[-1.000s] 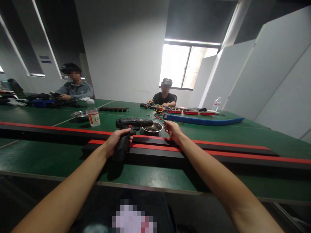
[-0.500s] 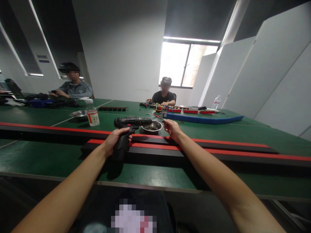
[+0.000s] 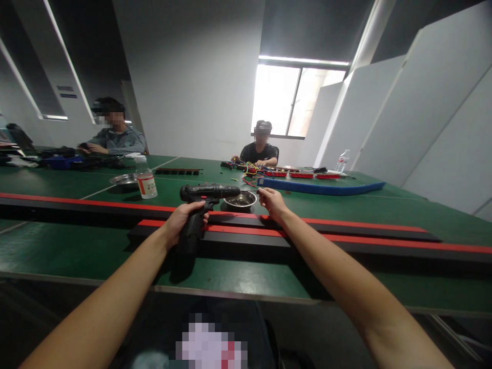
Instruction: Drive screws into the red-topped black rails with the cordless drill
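My left hand (image 3: 185, 220) is wrapped round the handle of a black cordless drill (image 3: 209, 192), which is held level with its bit pointing right. My right hand (image 3: 272, 202) is closed in a pinch right at the tip of the bit. Whatever lies between those fingertips is too small to make out. Just below the bit stands a metal bowl (image 3: 240, 205) with small dark pieces in it, apparently screws. Beneath both hands run long black bars with red tops, a nearer red-topped bar (image 3: 246, 231) and one behind it (image 3: 365, 227).
A plastic bottle (image 3: 146, 179) stands left of the drill, beside another metal bowl (image 3: 125, 180). Beyond my right hand lies a long blue strip (image 3: 323, 187), with coloured wires (image 3: 250, 174) near it. Two people sit across the green table (image 3: 234, 277).
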Demonstrator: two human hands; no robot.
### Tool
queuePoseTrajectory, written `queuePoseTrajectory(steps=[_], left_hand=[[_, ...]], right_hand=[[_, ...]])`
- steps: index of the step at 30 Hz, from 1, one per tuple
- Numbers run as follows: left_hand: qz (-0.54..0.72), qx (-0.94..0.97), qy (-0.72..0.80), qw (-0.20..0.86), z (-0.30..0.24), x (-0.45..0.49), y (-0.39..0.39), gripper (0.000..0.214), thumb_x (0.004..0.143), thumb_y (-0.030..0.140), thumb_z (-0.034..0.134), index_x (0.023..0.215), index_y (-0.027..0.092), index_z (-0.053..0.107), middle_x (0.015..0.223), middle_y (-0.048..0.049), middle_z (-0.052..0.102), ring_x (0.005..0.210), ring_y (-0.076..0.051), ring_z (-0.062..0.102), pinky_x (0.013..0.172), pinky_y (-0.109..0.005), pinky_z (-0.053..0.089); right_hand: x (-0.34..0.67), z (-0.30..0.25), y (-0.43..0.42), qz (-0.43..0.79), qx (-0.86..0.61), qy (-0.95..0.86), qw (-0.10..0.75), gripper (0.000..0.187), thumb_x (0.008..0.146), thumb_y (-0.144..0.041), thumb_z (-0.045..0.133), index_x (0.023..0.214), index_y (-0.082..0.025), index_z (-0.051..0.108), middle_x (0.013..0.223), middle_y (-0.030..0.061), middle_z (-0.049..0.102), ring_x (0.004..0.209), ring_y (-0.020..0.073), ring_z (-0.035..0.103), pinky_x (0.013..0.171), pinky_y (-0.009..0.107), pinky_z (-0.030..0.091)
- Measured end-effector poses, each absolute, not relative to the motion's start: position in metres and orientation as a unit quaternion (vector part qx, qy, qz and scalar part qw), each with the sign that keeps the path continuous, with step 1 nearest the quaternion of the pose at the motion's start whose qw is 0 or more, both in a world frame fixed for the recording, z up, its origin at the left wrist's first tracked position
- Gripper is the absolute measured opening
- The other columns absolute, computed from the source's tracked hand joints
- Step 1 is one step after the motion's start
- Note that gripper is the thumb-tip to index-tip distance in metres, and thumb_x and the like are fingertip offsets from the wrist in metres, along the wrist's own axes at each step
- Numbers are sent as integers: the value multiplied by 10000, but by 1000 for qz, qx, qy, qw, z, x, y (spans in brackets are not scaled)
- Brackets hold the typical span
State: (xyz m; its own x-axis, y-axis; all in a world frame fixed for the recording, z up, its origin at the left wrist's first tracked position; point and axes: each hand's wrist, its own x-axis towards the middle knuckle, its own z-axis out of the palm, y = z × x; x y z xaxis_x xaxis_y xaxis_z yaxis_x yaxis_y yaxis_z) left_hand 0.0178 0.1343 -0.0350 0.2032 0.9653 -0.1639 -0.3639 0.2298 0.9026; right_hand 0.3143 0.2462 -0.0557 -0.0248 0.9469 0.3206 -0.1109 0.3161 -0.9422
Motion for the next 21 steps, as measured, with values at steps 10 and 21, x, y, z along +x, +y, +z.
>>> queuePoseTrajectory(steps=[10,21], left_hand=[[494,406,408,651,-39,19,135,218,833,288,734,847,73,698,703,-97,685,542,-171,657,505,-272,566],[509,444,429,599,-34,23,128,220,812,289,754,804,73,712,695,-107,700,543,-160,650,501,-236,537]], right_hand=[[315,-59,246,407,-391,-585,582,393,705,-527,774,654,-204,556,544,-31,482,499,101,398,496,268,280],[317,-64,251,445,-385,-582,561,374,722,-502,776,677,-206,552,540,-31,482,503,106,405,479,261,265]])
